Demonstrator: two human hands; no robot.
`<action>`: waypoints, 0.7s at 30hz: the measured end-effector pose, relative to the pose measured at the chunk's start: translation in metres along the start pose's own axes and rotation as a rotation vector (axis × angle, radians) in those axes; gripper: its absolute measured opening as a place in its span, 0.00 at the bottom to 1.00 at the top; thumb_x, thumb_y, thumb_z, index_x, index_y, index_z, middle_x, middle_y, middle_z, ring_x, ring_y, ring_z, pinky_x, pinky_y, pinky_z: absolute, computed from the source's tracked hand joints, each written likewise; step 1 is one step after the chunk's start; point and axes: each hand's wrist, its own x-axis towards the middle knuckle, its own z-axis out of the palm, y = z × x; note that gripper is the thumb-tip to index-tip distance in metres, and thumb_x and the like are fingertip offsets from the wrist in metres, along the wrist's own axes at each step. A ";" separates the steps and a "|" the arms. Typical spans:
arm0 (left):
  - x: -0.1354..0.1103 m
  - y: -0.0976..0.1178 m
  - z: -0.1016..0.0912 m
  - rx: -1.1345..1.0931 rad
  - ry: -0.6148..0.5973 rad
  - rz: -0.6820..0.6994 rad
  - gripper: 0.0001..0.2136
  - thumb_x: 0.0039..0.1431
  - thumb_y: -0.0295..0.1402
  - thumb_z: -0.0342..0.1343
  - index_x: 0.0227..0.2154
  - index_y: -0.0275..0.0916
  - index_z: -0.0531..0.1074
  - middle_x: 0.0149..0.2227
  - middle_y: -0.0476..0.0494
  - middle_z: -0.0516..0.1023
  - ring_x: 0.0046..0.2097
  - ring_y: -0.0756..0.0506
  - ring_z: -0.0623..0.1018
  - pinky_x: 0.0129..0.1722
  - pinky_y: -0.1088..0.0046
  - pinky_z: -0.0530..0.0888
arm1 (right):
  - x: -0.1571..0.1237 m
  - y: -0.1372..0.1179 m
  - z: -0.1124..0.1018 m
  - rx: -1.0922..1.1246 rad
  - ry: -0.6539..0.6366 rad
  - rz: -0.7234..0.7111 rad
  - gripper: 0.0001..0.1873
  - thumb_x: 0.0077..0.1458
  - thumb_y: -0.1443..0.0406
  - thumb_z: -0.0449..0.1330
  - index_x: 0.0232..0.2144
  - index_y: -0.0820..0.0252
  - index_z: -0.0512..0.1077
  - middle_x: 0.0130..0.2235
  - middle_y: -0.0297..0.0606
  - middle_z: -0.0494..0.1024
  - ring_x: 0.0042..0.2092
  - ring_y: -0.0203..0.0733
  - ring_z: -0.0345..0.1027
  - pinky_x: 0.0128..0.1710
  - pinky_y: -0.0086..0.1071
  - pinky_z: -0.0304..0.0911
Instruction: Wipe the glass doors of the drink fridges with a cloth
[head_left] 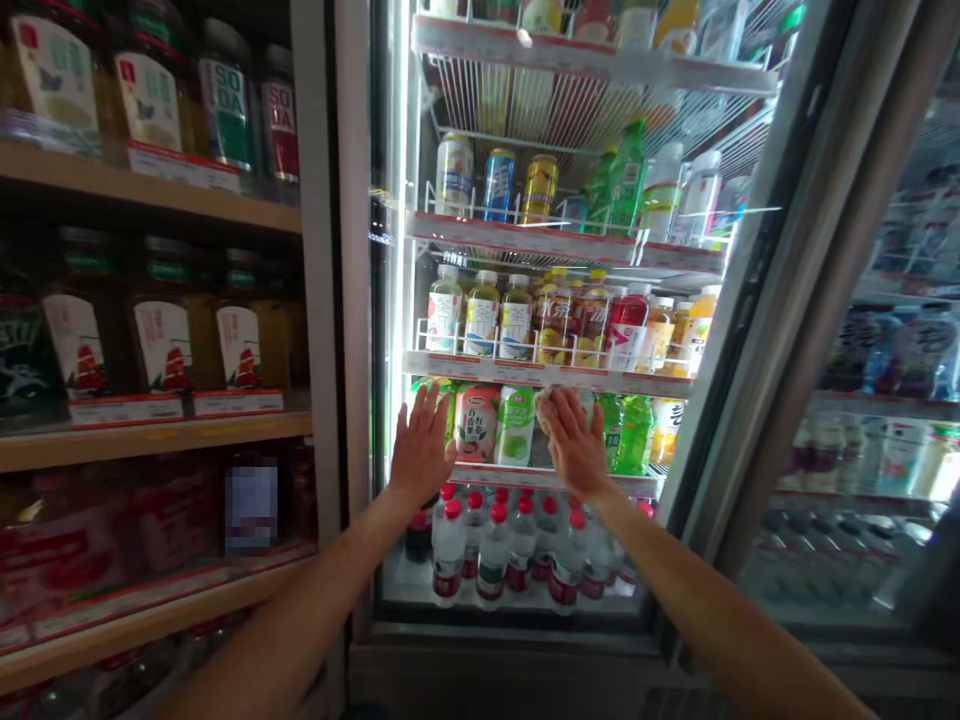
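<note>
Now your left hand (422,450) is raised on the left side of the cooler's glass door (510,632), palm forward, its fingers straight and the hand empty. Your right hand (579,440) is farther right at about the same height, its fingers laid over a small, pale, crumpled cloth (546,398), which shows just past your fingertips at the left. From this view you cannot tell whether your left palm touches the glass.

Between your hands, beyond the door, you see a pink-labelled bottle (475,425) and, to its right, a green-and-white bottle (515,427). Bright green bottles (636,435) stand right of your right hand. Below, red-capped bottles (493,550) fill the bottom of the cooler; well above, cans (499,185) stand on a higher shelf.

To your left, wooden shelves (150,442) carry dark bottles with white labels (161,330). To your right, more drinks show in a blurred neighbouring cooler (862,403).
</note>
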 end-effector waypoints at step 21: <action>-0.002 0.039 0.032 -0.072 0.081 0.063 0.31 0.55 0.29 0.49 0.62 0.33 0.50 0.65 0.33 0.50 0.67 0.38 0.44 0.64 0.52 0.49 | -0.050 0.054 -0.014 -0.117 -0.009 0.224 0.29 0.59 0.69 0.47 0.62 0.55 0.51 0.62 0.46 0.60 0.67 0.45 0.41 0.62 0.50 0.40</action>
